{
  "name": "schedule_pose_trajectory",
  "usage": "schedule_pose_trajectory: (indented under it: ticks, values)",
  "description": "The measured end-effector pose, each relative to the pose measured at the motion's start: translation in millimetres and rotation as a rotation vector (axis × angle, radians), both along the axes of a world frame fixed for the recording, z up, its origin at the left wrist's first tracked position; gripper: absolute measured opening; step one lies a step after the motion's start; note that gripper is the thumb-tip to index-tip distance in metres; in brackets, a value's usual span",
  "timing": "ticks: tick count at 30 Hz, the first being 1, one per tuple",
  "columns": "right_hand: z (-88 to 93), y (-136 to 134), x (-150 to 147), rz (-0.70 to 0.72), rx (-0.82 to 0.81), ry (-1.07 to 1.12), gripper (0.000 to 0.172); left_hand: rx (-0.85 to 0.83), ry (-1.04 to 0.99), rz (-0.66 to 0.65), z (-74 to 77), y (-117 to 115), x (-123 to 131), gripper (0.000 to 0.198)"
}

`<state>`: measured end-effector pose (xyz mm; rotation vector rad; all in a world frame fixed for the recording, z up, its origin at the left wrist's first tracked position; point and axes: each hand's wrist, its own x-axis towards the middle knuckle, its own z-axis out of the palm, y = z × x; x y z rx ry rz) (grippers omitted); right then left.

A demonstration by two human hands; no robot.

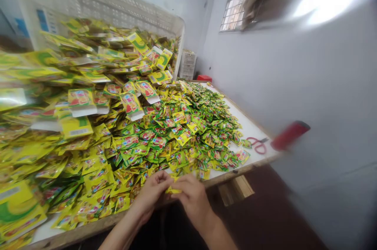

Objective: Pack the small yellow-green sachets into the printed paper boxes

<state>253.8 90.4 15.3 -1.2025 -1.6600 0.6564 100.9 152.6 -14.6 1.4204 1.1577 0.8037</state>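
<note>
Both hands meet at the front edge of the table around a small yellow packet (pixel 174 190). My left hand (pixel 153 189) pinches it from the left, thumb against the fingers. From the right, my right hand (pixel 190 191) closes its fingers on the same packet, hiding much of it. Just beyond the hands spreads a big heap of small green and yellow sachets (pixel 159 142). Flat yellow cartons with open white flaps, such as this printed carton (pixel 131 104), lie on the heap to the left.
A white plastic crate (pixel 179 42) lies tipped behind the heap, filled with flat yellow cartons. Red-handled scissors (pixel 259 147) rest on the white tabletop (pixel 250 120) at the right, near a blurred red object (pixel 288 136). A wooden drawer (pixel 237 190) juts out below the table edge.
</note>
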Motion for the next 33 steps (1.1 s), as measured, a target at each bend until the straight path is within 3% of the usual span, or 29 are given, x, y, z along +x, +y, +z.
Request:
schedule_pose_trajectory:
  ticks: [2, 5, 8, 11, 15, 21, 29, 33]
  values:
    - [-3.4, -5, 8, -0.145, 0.057, -0.004, 0.013, 0.020, 0.066, -0.009, 1.5, 8, 11, 0.031]
    - [-15.7, -7, 21, -0.325, -0.067, 0.174, 0.011, 0.151, 0.176, 0.100, 3.7, 31, 31, 0.027]
    - [-28.7, -3, 32, -0.321, -0.261, 0.388, 0.027, 0.281, 0.266, 0.184, 1.7, 48, 47, 0.030]
    - [-34.1, 8, 38, -0.250, -0.297, 0.440, 0.033, 0.326, 0.296, 0.179, -4.4, 50, 50, 0.026]
    - [-29.7, 30, 31, -0.175, -0.275, 0.418, 0.026, 0.301, 0.222, 0.115, -4.0, 40, 37, 0.019]
    - [-24.8, 51, 0, -0.117, -0.289, 0.396, 0.026, 0.192, 0.020, -0.008, 17.2, 24, 2, 0.022]
    - [-16.7, 42, -25, -0.098, -0.327, 0.385, 0.044, 0.259, 0.058, 0.161, 25.2, -14, -24, 0.027]
    - [-14.7, 33, -37, 0.090, -0.441, 0.324, 0.035, 0.339, 0.215, 0.180, 27.5, -23, -47, 0.023]
